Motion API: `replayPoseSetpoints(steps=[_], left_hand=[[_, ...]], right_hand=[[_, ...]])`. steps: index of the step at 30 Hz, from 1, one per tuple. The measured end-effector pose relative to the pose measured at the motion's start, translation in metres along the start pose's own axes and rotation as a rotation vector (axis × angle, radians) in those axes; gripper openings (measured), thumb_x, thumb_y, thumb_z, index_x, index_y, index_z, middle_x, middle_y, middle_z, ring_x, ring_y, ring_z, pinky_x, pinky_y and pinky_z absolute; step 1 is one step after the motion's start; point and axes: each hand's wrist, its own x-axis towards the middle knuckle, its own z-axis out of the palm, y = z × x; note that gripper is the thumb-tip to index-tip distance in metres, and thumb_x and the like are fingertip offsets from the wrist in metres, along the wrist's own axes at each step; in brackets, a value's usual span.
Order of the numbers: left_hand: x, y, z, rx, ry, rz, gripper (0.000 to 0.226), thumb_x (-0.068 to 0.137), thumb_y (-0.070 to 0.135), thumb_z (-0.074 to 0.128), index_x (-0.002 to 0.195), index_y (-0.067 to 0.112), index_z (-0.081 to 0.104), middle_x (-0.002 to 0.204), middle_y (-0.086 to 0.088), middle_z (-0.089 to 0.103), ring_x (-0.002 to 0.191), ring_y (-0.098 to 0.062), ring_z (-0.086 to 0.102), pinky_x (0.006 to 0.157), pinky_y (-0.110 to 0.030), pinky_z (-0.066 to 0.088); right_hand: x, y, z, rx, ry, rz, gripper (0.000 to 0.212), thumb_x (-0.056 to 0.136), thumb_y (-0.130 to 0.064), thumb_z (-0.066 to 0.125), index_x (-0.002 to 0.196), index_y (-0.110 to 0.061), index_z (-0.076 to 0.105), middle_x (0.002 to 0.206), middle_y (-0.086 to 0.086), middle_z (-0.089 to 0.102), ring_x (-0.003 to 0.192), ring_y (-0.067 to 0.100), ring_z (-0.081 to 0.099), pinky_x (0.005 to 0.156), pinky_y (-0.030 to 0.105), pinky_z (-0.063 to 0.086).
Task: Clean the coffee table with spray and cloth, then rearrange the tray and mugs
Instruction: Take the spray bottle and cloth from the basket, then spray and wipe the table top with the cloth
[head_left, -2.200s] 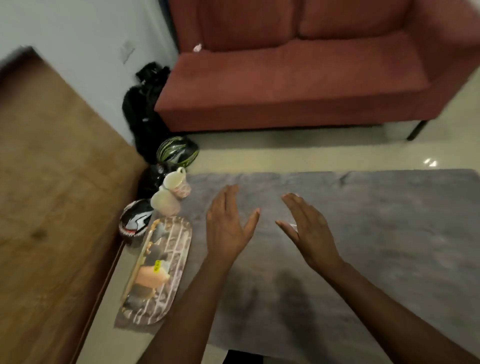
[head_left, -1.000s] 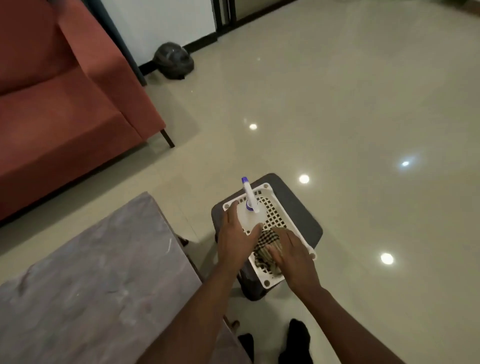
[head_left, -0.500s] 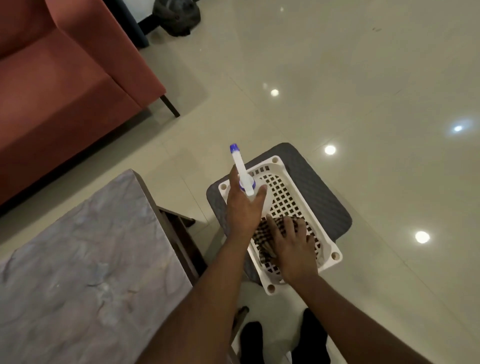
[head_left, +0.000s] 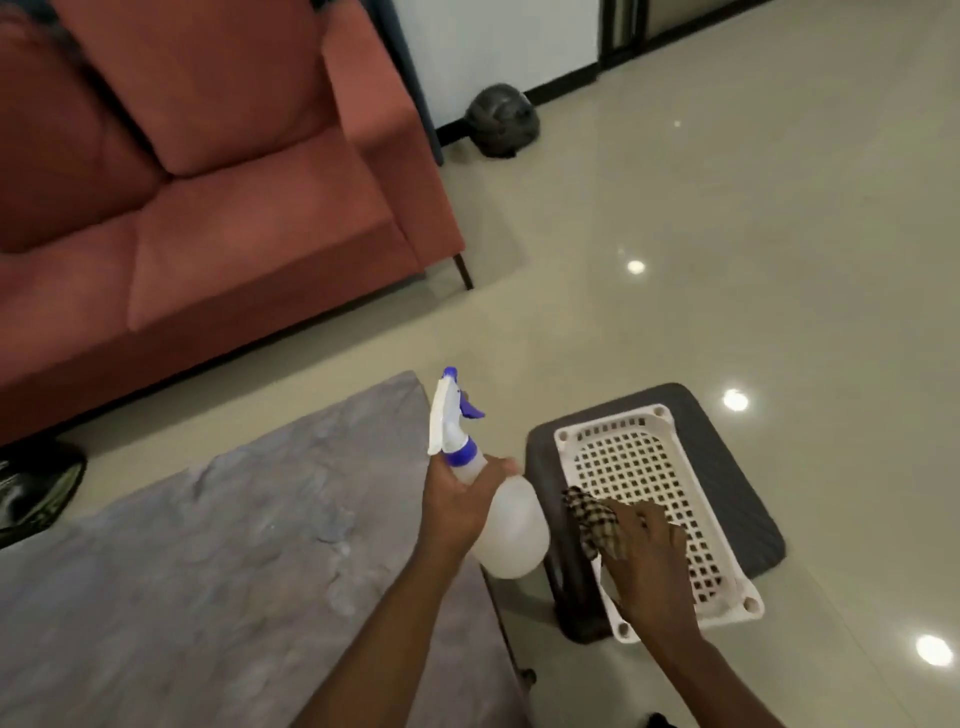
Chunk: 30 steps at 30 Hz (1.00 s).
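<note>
Now left hand (head_left: 457, 506) clamped on spray bottle (head_left: 498, 514) neck, nozzle upright over coffee table's (head_left: 208, 571) right edge; right hand (head_left: 641, 551) fingers bunched on cloth (head_left: 589, 519) over basket's (head_left: 662, 415) near-left corner.

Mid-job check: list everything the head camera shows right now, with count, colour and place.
Translucent white plastic spray bottle with blue nozzle: one, held over the table's right edge.
Brown-and-cream checked cloth: one, at the basket's near left rim.
White perforated plastic basket: one, on the stool.
Dark grey stool: one, right of the table.
Grey marble-look coffee table: one, lower left.
Red fabric sofa: one, upper left.
Dark round object, possibly a helmet: one, by the far wall.
Left hand: grip closed on the bottle.
Right hand: gripping the cloth.
</note>
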Motion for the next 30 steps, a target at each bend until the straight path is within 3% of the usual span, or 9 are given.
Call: replayPoseSetpoints(steps=[3,7,11,14,16,21,24,26,30], left_hand=[[-0.001,0.0,-0.062,0.039,0.003,-0.016,0.016,0.083,0.007,0.067,0.084,0.022,0.065,0.069,0.001,0.074,0.074,-0.025,0.07,0.074,-0.041,0.057],[0.02,-0.031,-0.134,0.179,-0.021,0.005,0.023,0.088,0.014,0.064,0.104,0.028,0.059,0.073,-0.009,0.074,0.07,-0.02,0.073,0.079,-0.042,0.057],[0.076,-0.08,-0.19,0.32,-0.068,0.001,0.018,0.086,0.019,0.063,0.104,0.024,0.064,0.078,-0.004,0.073,0.072,-0.019,0.07,0.067,-0.034,0.056],[0.12,-0.108,-0.227,0.311,-0.16,-0.047,0.011,0.086,0.024,0.062,0.09,0.016,0.067,0.074,-0.006,0.072,0.07,-0.019,0.067,0.068,-0.033,0.051],[0.14,-0.12,-0.245,0.311,-0.219,-0.073,0.013,0.084,0.028,0.063,0.088,0.017,0.068,0.072,-0.005,0.072,0.073,-0.023,0.069,0.073,-0.036,0.052],[0.172,-0.132,-0.282,0.299,-0.318,-0.082,0.009,0.089,0.026,0.058,0.091,0.02,0.065,0.057,-0.002,0.071,0.061,-0.013,0.071,0.076,-0.034,0.055],[0.188,-0.134,-0.3,0.304,-0.314,-0.071,0.007,0.092,0.026,0.057,0.094,0.023,0.064,0.058,-0.004,0.071,0.058,-0.01,0.07,0.071,-0.03,0.053],[0.198,-0.13,-0.308,0.297,-0.338,-0.074,0.011,0.09,0.024,0.058,0.093,0.017,0.066,0.057,-0.006,0.071,0.063,-0.018,0.073,0.079,-0.037,0.056],[0.211,-0.121,-0.313,0.289,-0.38,-0.066,0.016,0.088,0.02,0.055,0.082,0.01,0.066,0.057,-0.009,0.071,0.065,-0.021,0.073,0.087,-0.041,0.055]], right_hand=[[0.012,-0.052,0.014,0.031,0.052,-0.103,0.057,0.056,-0.003,0.082,0.108,-0.013,0.062,0.111,0.017,0.059,0.078,0.036,0.056,0.068,0.04,0.048],[0.029,-0.142,0.077,-0.072,0.028,-0.411,0.065,0.049,-0.017,0.083,0.11,-0.01,0.063,0.116,0.014,0.062,0.09,0.032,0.063,0.074,0.037,0.052],[0.059,-0.224,0.186,-0.215,-0.114,-0.406,0.074,0.046,-0.039,0.086,0.113,-0.017,0.066,0.122,0.005,0.063,0.102,0.028,0.064,0.088,0.04,0.048],[0.061,-0.248,0.246,-0.25,-0.148,-0.559,0.072,0.067,-0.052,0.068,0.131,-0.023,0.05,0.136,0.004,0.054,0.127,0.033,0.047,0.107,0.053,0.023],[0.06,-0.236,0.254,-0.253,-0.057,-0.695,0.056,0.083,-0.05,0.046,0.133,-0.026,0.048,0.138,0.003,0.053,0.133,0.031,0.041,0.107,0.054,0.021],[0.14,-0.287,0.265,-0.372,0.092,-0.201,0.055,0.086,-0.048,0.033,0.137,-0.028,0.046,0.139,0.005,0.051,0.13,0.034,0.043,0.106,0.059,0.027],[0.136,-0.333,0.292,-0.482,-0.036,-0.439,0.055,0.087,-0.047,0.034,0.131,-0.022,0.055,0.138,0.007,0.052,0.133,0.034,0.04,0.109,0.059,0.025],[0.121,-0.302,0.285,-0.467,-0.087,-0.627,0.057,0.086,-0.056,0.035,0.131,-0.025,0.054,0.14,0.003,0.051,0.135,0.031,0.037,0.109,0.06,0.021],[0.163,-0.25,0.246,-0.418,0.067,-0.232,0.058,0.085,-0.06,0.035,0.139,-0.039,0.037,0.144,-0.005,0.045,0.136,0.028,0.035,0.103,0.065,0.024]])
